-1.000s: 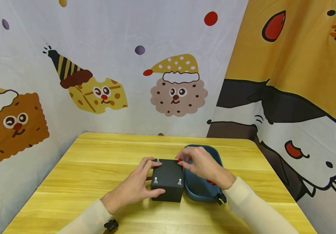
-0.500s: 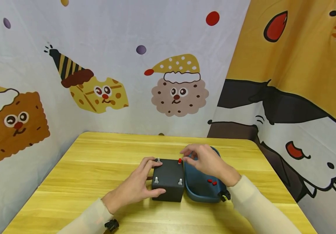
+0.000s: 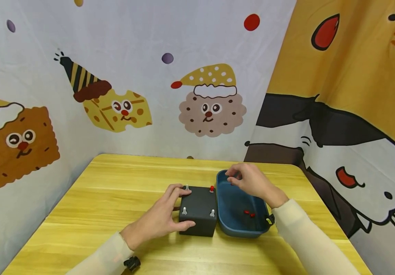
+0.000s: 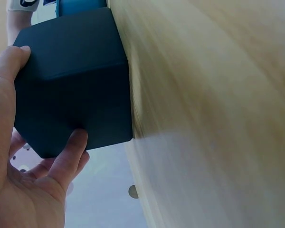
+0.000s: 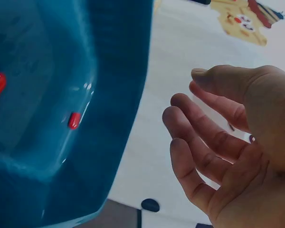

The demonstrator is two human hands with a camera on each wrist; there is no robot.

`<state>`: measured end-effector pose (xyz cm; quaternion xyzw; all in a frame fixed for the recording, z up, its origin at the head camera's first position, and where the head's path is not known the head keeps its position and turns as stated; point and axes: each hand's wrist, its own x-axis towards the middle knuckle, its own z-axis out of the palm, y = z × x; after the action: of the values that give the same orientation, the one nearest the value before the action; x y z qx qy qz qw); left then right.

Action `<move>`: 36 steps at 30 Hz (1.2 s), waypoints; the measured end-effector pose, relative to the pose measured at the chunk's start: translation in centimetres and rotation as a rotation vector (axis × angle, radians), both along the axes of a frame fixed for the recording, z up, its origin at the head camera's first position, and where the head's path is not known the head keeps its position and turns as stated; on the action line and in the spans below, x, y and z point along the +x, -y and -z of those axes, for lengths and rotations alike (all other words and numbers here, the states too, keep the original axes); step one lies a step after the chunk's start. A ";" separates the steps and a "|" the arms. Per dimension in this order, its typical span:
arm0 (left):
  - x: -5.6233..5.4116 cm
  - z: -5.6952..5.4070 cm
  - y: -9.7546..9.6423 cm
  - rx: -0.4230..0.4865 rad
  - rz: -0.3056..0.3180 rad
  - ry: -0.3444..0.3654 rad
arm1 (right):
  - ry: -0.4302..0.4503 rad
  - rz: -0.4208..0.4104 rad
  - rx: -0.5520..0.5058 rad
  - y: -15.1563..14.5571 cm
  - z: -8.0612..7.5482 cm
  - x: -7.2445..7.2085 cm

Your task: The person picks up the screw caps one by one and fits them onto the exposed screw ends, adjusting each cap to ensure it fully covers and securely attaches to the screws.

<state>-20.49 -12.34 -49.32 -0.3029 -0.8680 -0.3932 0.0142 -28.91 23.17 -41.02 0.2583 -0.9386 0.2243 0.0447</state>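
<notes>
A black box (image 3: 197,202) stands on the table, with a small metal post near each top corner. A red cap (image 3: 212,188) sits on the far right post; the near right post (image 3: 212,213) and the left ones are bare metal. My left hand (image 3: 159,215) holds the box from its left, thumb at the front, fingertips by the far left post. In the left wrist view that hand (image 4: 40,171) spans the box's side. My right hand (image 3: 252,181) hovers over the far end of the blue tray (image 3: 222,214), fingers loosely bent, nothing visible in them.
Small red caps (image 3: 252,215) lie in the tray towards its near end; the right wrist view shows a red cap (image 5: 74,120) against the tray's wall. The tray stands close to the box's right side. A printed curtain (image 3: 132,76) hangs behind the wooden table (image 3: 121,179).
My right hand has let go of the red cap at the far right post and moved right, over the tray. The cap stays on the post. The left hand keeps its hold.
</notes>
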 end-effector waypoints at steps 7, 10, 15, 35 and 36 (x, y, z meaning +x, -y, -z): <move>0.0 0.0 0.0 0.033 0.013 0.061 | 0.029 0.040 0.060 -1.0 0.8 -1.1; 0.1 -0.1 0.0 0.018 0.002 0.043 | 0.034 0.056 0.095 -1.2 1.2 -1.6; 0.2 -0.1 0.0 -0.006 -0.012 0.014 | 0.048 0.064 0.143 -1.0 1.6 -2.2; 0.2 0.1 -0.1 0.019 0.000 0.051 | 0.073 0.028 0.322 -3.3 7.5 -8.5; 0.2 0.1 -0.1 0.019 0.000 0.049 | 0.074 0.024 0.330 -3.7 8.2 -9.1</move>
<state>-20.29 -12.24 -49.38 -0.2930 -0.8643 -0.4089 -0.0044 -37.97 26.82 -49.21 0.2423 -0.9667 0.0760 -0.0303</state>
